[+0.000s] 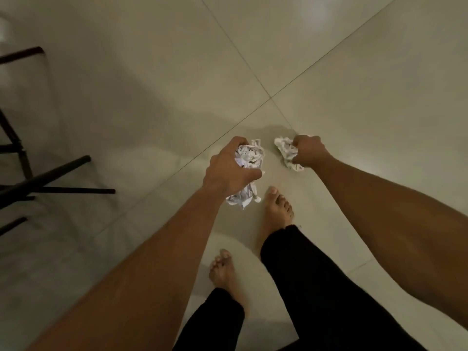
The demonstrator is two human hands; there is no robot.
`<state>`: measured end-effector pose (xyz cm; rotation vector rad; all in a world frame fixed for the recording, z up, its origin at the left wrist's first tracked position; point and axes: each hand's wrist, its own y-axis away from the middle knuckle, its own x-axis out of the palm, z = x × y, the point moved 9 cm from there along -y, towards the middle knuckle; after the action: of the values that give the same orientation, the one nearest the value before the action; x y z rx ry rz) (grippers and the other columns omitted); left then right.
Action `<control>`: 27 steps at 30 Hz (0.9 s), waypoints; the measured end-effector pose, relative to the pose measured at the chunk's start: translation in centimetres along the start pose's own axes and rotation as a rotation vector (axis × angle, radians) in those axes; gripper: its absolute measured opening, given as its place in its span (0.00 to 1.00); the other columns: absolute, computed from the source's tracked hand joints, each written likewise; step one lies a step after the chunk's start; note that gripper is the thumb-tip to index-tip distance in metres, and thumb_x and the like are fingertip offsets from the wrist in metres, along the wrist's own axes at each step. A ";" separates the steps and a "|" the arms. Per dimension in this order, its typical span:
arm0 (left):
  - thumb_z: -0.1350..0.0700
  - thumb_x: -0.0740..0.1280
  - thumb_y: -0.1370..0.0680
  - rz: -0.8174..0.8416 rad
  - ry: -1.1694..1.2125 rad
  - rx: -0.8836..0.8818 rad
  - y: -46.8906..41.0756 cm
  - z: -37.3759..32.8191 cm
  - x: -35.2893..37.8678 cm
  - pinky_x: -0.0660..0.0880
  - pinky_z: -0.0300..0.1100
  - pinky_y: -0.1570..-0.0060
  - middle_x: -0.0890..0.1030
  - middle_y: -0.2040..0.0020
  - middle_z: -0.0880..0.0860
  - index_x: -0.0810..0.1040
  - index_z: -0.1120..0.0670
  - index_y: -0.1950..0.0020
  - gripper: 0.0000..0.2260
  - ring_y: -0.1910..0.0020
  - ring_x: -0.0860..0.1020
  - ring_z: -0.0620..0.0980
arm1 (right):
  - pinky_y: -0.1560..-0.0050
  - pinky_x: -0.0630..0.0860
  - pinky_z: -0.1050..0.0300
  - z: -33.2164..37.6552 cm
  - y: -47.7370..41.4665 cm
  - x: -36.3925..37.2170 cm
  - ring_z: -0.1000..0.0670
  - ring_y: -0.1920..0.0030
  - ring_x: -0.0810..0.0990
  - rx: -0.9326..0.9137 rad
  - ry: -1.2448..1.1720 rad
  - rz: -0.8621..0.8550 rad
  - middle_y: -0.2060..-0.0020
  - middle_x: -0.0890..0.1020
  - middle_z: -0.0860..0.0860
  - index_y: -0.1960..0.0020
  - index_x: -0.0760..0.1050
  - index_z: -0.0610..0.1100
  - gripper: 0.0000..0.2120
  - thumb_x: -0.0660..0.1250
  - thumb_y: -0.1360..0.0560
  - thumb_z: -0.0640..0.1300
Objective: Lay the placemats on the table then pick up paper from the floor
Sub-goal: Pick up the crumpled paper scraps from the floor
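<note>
My left hand (pixel 228 171) is closed around a big wad of crumpled white printed paper (pixel 249 158), which bulges out above and below my fingers. My right hand (pixel 309 150) grips a smaller crumpled paper ball (pixel 285 149) low over the pale tiled floor (pixel 152 84). Whether that ball still touches the floor I cannot tell. Both arms reach forward and down. No placemats or tabletop are in view.
Dark furniture legs and crossbars (pixel 50 178) stand at the left edge. My bare feet (pixel 277 209) and black trouser legs (pixel 304 287) are below my hands. Tile joints cross at centre right (pixel 271 97).
</note>
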<state>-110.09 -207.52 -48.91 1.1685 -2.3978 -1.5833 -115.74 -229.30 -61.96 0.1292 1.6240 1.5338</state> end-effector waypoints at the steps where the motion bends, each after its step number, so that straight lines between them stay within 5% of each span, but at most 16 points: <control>1: 0.46 0.74 0.40 -0.002 0.012 -0.013 0.2 0.3 0.0 0.81 0.53 0.48 0.83 0.51 0.47 0.72 0.38 0.44 0.26 0.52 0.83 0.54 | 0.40 0.74 0.50 0.0 0.5 0.0 0.34 0.38 0.75 0.026 -0.032 -0.004 0.37 0.73 0.34 0.33 0.72 0.40 0.22 0.69 0.26 0.41; 7: 0.45 0.74 0.41 0.080 -0.044 -0.122 6.3 -3.0 -3.1 0.79 0.51 0.43 0.83 0.49 0.48 0.71 0.38 0.43 0.27 0.48 0.82 0.53 | 0.50 0.78 0.55 5.4 13.6 -6.9 0.47 0.54 0.82 -0.054 -0.536 0.027 0.50 0.82 0.48 0.56 0.81 0.45 0.06 0.75 0.32 0.41; 9: 0.41 0.76 0.42 0.065 -0.062 -0.126 9.0 -6.0 -5.7 0.79 0.50 0.43 0.82 0.46 0.48 0.71 0.39 0.40 0.31 0.46 0.81 0.52 | 0.56 0.73 0.59 8.9 18.6 -11.4 0.56 0.61 0.78 -0.212 -0.512 0.067 0.54 0.81 0.51 0.59 0.79 0.47 0.06 0.75 0.32 0.41; 12: 0.36 0.80 0.46 0.030 -0.027 -0.076 11.6 -11.9 -10.4 0.78 0.45 0.47 0.83 0.48 0.45 0.73 0.43 0.40 0.37 0.48 0.82 0.48 | 0.58 0.68 0.67 16.3 24.7 -18.4 0.53 0.56 0.76 -0.482 -0.397 0.168 0.55 0.80 0.52 0.56 0.81 0.44 0.04 0.74 0.30 0.43; 18: 0.34 0.76 0.41 -0.203 0.179 0.060 11.7 -20.7 -22.3 0.80 0.47 0.53 0.85 0.56 0.44 0.77 0.43 0.49 0.25 0.55 0.84 0.45 | 0.44 0.78 0.48 27.9 26.2 -31.0 0.49 0.50 0.83 -0.535 -0.531 0.286 0.52 0.85 0.51 0.54 0.84 0.46 0.11 0.63 0.23 0.41; 21: 0.41 0.76 0.37 -0.291 0.295 0.031 9.7 -22.1 -28.3 0.82 0.55 0.53 0.86 0.57 0.47 0.80 0.45 0.51 0.18 0.56 0.85 0.51 | 0.47 0.76 0.54 35.1 26.6 -36.5 0.48 0.47 0.81 -0.649 -0.319 0.159 0.49 0.83 0.53 0.48 0.82 0.52 0.10 0.63 0.22 0.45; 24: 0.42 0.75 0.38 -0.368 0.330 -0.056 7.3 -22.8 -34.5 0.82 0.56 0.55 0.85 0.59 0.47 0.81 0.46 0.54 0.16 0.57 0.85 0.50 | 0.50 0.70 0.52 40.7 25.5 -42.0 0.43 0.46 0.76 -0.543 0.006 -0.106 0.45 0.76 0.47 0.37 0.74 0.59 0.15 0.59 0.22 0.50; 27: 0.40 0.73 0.41 -0.419 0.327 -0.116 5.4 -24.1 -41.2 0.82 0.53 0.53 0.85 0.59 0.45 0.81 0.43 0.54 0.18 0.56 0.85 0.48 | 0.51 0.69 0.50 45.8 24.0 -45.8 0.39 0.43 0.76 -0.499 0.096 -0.169 0.42 0.76 0.44 0.33 0.69 0.58 0.17 0.58 0.21 0.49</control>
<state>-73.63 -200.27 -18.41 1.8287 -1.9192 -1.4510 -69.91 -216.65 -11.91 -0.3491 1.2401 1.7805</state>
